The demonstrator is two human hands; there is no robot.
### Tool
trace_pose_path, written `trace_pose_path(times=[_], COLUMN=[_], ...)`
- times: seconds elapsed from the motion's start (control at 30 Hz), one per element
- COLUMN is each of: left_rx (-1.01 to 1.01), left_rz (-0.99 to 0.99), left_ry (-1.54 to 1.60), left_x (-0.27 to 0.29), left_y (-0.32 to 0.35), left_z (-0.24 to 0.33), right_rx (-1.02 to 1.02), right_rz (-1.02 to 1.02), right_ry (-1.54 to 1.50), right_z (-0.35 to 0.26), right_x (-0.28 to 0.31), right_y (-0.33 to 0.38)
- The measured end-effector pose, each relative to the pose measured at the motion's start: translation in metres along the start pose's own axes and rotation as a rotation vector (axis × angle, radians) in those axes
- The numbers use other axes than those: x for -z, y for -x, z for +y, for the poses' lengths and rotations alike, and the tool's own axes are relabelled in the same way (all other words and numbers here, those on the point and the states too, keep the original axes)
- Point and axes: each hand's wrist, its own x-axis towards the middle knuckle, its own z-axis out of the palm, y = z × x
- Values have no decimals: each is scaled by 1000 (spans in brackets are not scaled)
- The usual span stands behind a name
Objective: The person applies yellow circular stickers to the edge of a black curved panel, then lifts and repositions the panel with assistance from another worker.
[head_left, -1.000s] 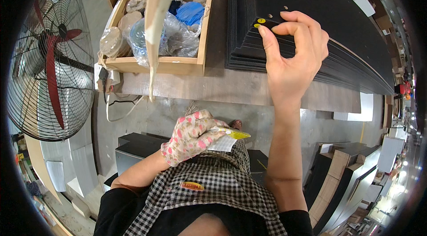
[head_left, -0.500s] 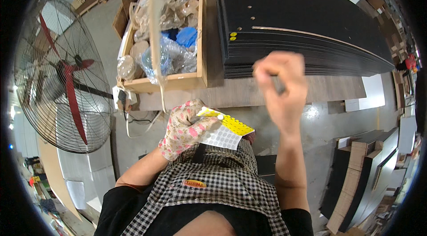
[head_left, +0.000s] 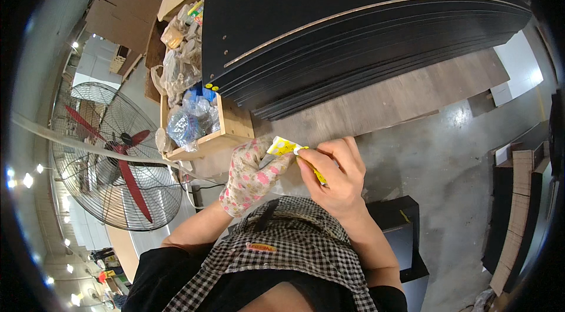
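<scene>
My left hand, in a white glove with pink flowers, holds a sheet of round yellow stickers with a white backing, bent over in front of my checked apron. My bare right hand is at the sheet's right part, thumb and forefinger pinched together against it. Its fingers cover part of the sheet, and whether a single sticker is between the fingertips cannot be seen. Beyond my hands lies a stack of black boards. Two round yellow stickers sit at its near left corner.
Left of the boards stands a wooden box of plastic bags and tape rolls. A caged fan with red blades is farther left, a pale cable crossing it. Wood-grain tabletop borders the stack. More boards stand at right.
My right hand has come down and left from above the table edge to the sticker sheet. The left hand still holds the sheet. The view has turned, so the boards and box appear shifted left.
</scene>
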Motion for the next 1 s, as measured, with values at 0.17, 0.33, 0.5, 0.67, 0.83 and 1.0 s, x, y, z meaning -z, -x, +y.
trace_pose_path(times=[0.17,0.33,0.5,0.67,0.83,1.0], left_rx=[-217,-498,-486,-198,-125,-605], left_rz=[-13,-106,-125,-292,-252,-230], left_ry=[-234,-457,-343,-296,-62,-417], left_x=[2,5,0,-5,-14,-5], left_y=[-6,-15,-11,10,30,35], left_z=[-2,-9,-5,0,-6,-30], right_rx=[100,-70,-590,-744,-606,-146], right_rz=[-11,-23,58,97,55,133], right_ry=[64,-53,-548,-814,-651,-298], right_z=[6,9,20,38,39,35], right_x=[-1,6,23,27,22,-2], right_y=[-11,-11,1,12,5,-32])
